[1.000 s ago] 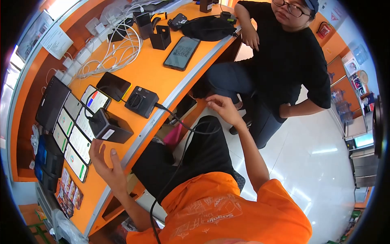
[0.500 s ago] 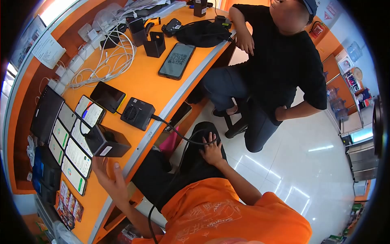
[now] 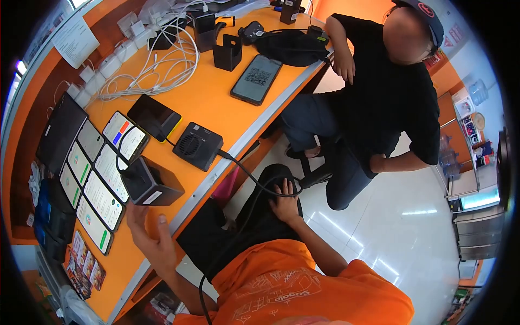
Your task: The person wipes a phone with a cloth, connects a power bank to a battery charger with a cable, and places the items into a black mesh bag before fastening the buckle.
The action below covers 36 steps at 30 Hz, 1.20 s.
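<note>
My left hand [image 3: 154,238] is open at the front edge of the orange desk [image 3: 184,135], thumb apart from the fingers, holding nothing. Its fingertips are right by a black box-shaped stand [image 3: 154,184]. Beside them, several lit phones [image 3: 97,203] lie in rows, showing white and green screens. My right hand [image 3: 284,202] rests on my knee with the fingers spread. A black cable [image 3: 254,182] loops close around those fingers and runs to a small black device with a fan grille [image 3: 199,146] on the desk.
A dark phone with a yellow edge [image 3: 154,116] and a phone showing a QR code [image 3: 256,79] lie on the desk. White cables [image 3: 168,67] tangle near chargers. A person in a black shirt [image 3: 384,92] sits to the right. Leaflets [image 3: 86,262] lie at lower left.
The view has shifted slightly, so the desk things appear a little farther right. Both my hands keep nearly the same pose. The seated person's head appears lower in view.
</note>
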Available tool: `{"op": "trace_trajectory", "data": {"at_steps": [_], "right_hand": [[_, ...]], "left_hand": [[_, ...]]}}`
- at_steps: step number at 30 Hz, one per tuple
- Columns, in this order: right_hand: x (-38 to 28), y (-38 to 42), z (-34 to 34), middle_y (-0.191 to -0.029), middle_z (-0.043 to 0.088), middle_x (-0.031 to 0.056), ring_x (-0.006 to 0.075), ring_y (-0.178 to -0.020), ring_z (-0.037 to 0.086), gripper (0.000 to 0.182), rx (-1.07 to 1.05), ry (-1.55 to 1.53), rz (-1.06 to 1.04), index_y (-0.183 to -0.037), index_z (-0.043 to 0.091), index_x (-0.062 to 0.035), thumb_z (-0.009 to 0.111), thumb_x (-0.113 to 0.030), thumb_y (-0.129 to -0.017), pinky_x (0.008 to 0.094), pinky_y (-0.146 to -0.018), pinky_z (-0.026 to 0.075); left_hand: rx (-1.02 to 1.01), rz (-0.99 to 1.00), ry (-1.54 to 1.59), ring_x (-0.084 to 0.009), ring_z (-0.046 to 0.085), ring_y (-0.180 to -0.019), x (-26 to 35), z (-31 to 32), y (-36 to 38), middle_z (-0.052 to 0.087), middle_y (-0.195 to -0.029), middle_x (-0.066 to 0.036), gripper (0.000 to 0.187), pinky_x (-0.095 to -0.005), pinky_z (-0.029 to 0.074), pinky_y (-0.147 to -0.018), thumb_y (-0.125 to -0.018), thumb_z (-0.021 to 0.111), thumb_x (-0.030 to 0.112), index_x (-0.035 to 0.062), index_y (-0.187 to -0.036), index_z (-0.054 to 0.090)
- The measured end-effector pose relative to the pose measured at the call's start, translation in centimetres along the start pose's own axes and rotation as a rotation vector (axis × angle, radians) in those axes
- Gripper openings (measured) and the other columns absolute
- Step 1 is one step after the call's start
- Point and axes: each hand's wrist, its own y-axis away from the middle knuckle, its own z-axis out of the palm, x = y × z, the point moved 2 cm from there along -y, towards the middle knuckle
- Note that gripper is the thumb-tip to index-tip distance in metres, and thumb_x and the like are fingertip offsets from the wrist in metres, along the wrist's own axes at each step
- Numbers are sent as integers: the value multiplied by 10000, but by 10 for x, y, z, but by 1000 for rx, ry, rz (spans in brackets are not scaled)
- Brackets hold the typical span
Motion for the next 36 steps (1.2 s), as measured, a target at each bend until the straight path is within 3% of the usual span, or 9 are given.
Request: {"op": "trace_trajectory", "data": {"at_steps": [7, 11, 13, 15, 19, 23, 27, 30, 36], "right_hand": [[6, -1, 1, -1630, 302, 273, 482, -1503, 276, 603, 93, -80, -25, -1430, 546, -93, 692, -343, -902, 613, -1187, 283], [33, -15, 3, -1450, 521, 269, 432, -1372, 488, 476, 179, -401, -25, -1328, 600, -50, 680, -251, -904, 482, -1119, 406], [39, -33, -30, -1326, 618, 250, 400, -1273, 592, 414, 132, -784, 67, -1269, 620, -19, 679, -201, -901, 429, -1061, 460], [21, -42, -93, -1199, 667, 214, 354, -1158, 662, 327, 619, -624, -235, -1209, 624, 14, 666, -87, -901, 404, -989, 498], [-7, -89, -212, -1269, 647, 219, 387, -1191, 627, 356, 903, -434, -402, -1243, 626, 1, 634, 52, -891, 426, -1032, 489], [-35, -156, -314, -1279, 636, 195, 388, -1207, 605, 378, 1041, -233, -539, -1254, 622, -7, 661, 34, -880, 442, -1037, 485], [-68, -235, -378, -1298, 629, 200, 392, -1247, 580, 405, 876, -73, -671, -1287, 615, -22, 653, -37, -884, 477, -1040, 480], [-81, -298, -399, -1330, 615, 205, 396, -1297, 548, 480, 572, 71, -491, -1354, 587, -36, 643, -50, -877, 482, -1072, 460], [-89, -367, -388, -1303, 645, 174, 397, -1227, 613, 561, 482, 398, -519, -1410, 585, -128, 623, -15, -862, 528, -1027, 497]], "left_hand": [[-18, -11, -32, -327, 542, -1298, 6, 1, 0, 560, -1373, -231, 559, -449, 390, -1129, -999, 582, 94, -61, -1500, 387], [-6, -8, -26, -328, 555, -1286, 7, 2, -1, 568, -1367, -231, 544, -449, 404, -1116, -1000, 585, 94, -57, -1491, 405], [-3, -27, -27, -339, 559, -1296, 9, 2, -1, 572, -1374, -237, 547, -458, 404, -1123, -980, 597, 76, -47, -1485, 423], [-7, -68, -21, -362, 559, -1324, 10, 1, 0, 577, -1387, -250, 568, -475, 397, -1147, -941, 622, 42, -28, -1477, 446], [6, -34, -60, -346, 573, -1293, 9, 2, 1, 580, -1371, -237, 543, -462, 417, -1121, -959, 612, 49, -37, -1471, 453], [22, -25, -74, -313, 593, -1236, 12, 2, 0, 586, -1332, -212, 511, -431, 439, -1088, -993, 582, 54, -58, -1472, 446], [21, -29, -81, -297, 601, -1211, 9, 1, 1, 596, -1304, -195, 508, -415, 459, -1068, -981, 588, 34, -54, -1464, 459], [28, 17, -88, -282, 614, -1187, 8, 0, 1, 615, -1271, -187, 512, -402, 475, -1040, -967, 597, 11, -49, -1459, 468], [46, 26, -90, -260, 645, -1126, 14, 1, -3, 651, -1187, -180, 496, -387, 492, -994, -944, 601, -27, -53, -1430, 502]]}}
